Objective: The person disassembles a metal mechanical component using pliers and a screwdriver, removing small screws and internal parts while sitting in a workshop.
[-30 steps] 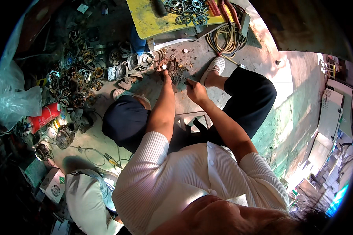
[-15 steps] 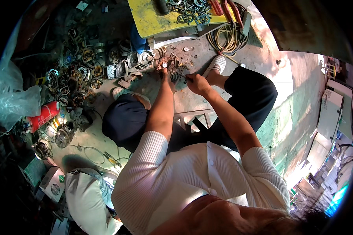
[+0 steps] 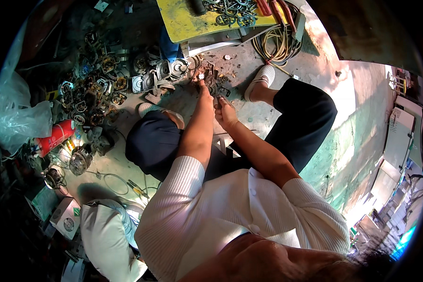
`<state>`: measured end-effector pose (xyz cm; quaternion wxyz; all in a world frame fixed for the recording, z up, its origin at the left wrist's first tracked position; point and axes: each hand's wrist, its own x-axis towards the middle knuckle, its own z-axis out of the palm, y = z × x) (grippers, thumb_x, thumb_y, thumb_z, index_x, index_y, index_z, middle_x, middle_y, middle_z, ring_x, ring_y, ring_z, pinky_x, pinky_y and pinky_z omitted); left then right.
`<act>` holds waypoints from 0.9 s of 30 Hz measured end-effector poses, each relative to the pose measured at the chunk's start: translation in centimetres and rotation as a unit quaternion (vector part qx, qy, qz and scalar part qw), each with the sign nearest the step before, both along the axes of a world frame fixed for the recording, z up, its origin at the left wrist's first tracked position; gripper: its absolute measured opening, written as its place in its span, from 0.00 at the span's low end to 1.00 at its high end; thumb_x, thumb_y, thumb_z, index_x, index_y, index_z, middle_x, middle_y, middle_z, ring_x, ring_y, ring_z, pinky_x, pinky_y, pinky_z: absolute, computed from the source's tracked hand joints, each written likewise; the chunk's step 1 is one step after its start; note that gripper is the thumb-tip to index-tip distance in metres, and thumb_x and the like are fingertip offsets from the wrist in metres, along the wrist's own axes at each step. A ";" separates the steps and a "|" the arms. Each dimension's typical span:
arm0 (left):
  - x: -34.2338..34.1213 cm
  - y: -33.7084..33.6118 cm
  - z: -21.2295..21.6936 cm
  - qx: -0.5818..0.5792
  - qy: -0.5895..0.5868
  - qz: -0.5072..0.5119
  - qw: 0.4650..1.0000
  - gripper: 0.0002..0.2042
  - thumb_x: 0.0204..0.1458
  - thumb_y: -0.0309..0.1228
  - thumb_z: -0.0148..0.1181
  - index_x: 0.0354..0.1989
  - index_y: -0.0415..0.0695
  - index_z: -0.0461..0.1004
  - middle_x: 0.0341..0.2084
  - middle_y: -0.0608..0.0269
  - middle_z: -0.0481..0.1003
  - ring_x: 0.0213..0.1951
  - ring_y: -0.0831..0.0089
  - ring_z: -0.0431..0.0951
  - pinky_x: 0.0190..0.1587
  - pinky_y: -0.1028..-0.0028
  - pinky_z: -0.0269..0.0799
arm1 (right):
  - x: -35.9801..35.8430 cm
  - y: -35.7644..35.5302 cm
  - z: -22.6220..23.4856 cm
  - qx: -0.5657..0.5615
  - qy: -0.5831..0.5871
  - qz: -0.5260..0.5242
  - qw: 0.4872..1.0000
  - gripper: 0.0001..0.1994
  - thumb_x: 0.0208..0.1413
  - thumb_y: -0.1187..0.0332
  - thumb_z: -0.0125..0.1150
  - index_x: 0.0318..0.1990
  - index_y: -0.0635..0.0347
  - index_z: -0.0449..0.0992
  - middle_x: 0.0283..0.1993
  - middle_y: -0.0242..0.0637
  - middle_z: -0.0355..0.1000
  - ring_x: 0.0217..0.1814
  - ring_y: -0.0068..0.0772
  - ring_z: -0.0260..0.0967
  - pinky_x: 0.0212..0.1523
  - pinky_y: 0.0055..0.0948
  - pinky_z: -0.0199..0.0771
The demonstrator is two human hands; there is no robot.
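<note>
My left hand (image 3: 204, 88) is at the rusty metal parts (image 3: 215, 84) on the floor (image 3: 242, 61), right hand (image 3: 226, 113) nearby; I can't tell whether either's gripping. Best steady the piece, fingers clear.

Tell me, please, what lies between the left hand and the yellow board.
The head view shows brown debris scattered between the left hand and the yellow board.
</note>
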<state>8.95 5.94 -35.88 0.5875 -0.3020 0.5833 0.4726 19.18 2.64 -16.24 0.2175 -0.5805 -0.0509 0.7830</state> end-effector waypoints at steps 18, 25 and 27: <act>-1.1 -1.0 2.6 0.031 -0.142 0.002 0.989 0.45 0.47 0.73 0.43 0.62 0.46 0.62 0.61 0.60 0.63 0.59 0.57 0.65 0.59 0.52 0.60 | 2.3 8.3 5.9 0.476 -0.362 0.606 0.525 0.14 0.56 0.62 0.51 0.46 0.50 0.80 0.35 0.52 0.77 0.40 0.56 0.75 0.45 0.46 0.75; -0.9 -1.3 3.3 0.020 -0.162 -0.010 0.987 0.47 0.46 0.74 0.42 0.65 0.46 0.58 0.64 0.59 0.59 0.62 0.57 0.62 0.61 0.52 0.56 | 1.0 10.8 4.2 0.499 -0.335 0.677 0.425 0.14 0.56 0.63 0.51 0.46 0.51 0.79 0.37 0.53 0.76 0.42 0.54 0.75 0.45 0.47 0.75; -1.2 -1.3 3.1 0.019 -0.162 -0.007 0.987 0.48 0.46 0.74 0.42 0.65 0.46 0.57 0.64 0.59 0.58 0.62 0.57 0.61 0.62 0.52 0.55 | 1.0 10.8 4.5 0.494 -0.317 0.665 0.463 0.15 0.55 0.63 0.51 0.47 0.52 0.79 0.37 0.53 0.76 0.43 0.54 0.75 0.45 0.47 0.75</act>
